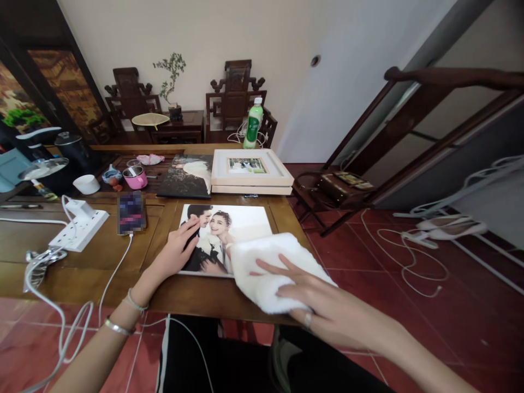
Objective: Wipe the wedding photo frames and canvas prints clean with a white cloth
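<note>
A photo panel (249, 221) showing a couple lies flat near the front edge of the wooden table (164, 292). My left hand (180, 245) rests on the panel's left side, its fingers apart and holding nothing. A white fluffy cloth (266, 251) covers the panel's lower right corner and hangs past the table edge. My right hand (303, 286) presses on the cloth and grips its near part, fingers partly spread.
Behind the panel lie a dark photo panel (186, 177) and white framed pictures (251, 172), with a green bottle (253, 124) beyond. A phone (131, 213), pink cup (135, 178) and power strip (79, 229) with cables are left. A wooden chair (344, 191) stands right.
</note>
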Demonstrator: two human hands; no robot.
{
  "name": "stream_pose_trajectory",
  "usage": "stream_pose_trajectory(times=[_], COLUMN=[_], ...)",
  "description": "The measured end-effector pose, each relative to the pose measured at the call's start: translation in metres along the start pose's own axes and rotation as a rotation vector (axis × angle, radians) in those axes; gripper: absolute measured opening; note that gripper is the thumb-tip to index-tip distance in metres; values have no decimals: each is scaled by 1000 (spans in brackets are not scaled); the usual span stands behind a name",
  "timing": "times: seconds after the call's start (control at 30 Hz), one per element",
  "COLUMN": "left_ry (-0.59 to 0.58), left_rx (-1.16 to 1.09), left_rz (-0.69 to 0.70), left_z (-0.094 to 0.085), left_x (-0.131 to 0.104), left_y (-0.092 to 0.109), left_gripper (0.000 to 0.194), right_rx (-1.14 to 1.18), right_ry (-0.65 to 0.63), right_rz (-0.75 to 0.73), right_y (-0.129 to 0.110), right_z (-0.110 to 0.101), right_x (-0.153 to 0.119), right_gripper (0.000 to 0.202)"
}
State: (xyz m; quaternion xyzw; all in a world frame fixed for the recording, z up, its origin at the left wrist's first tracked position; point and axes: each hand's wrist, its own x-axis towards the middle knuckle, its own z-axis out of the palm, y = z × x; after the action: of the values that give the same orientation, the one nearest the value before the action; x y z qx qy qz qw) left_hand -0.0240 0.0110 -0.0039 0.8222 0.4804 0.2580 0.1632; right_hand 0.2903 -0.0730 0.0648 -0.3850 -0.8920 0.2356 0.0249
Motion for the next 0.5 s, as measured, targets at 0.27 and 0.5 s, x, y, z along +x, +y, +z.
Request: stream_pose_trajectory(times=[0.27, 0.5], left_ry=[-19, -10], left_rx=[24, 27], left_rz=[6, 8], left_z=[-2, -3], left_x=[1, 2], left_y=[1, 2], left_gripper=[41, 41], right_rx=[-12, -32], right_ry=[152, 221], right_rz=[178, 235], right_y=[77, 87], right_z=[-22, -30], right_x=[85, 117], right_gripper=[41, 42])
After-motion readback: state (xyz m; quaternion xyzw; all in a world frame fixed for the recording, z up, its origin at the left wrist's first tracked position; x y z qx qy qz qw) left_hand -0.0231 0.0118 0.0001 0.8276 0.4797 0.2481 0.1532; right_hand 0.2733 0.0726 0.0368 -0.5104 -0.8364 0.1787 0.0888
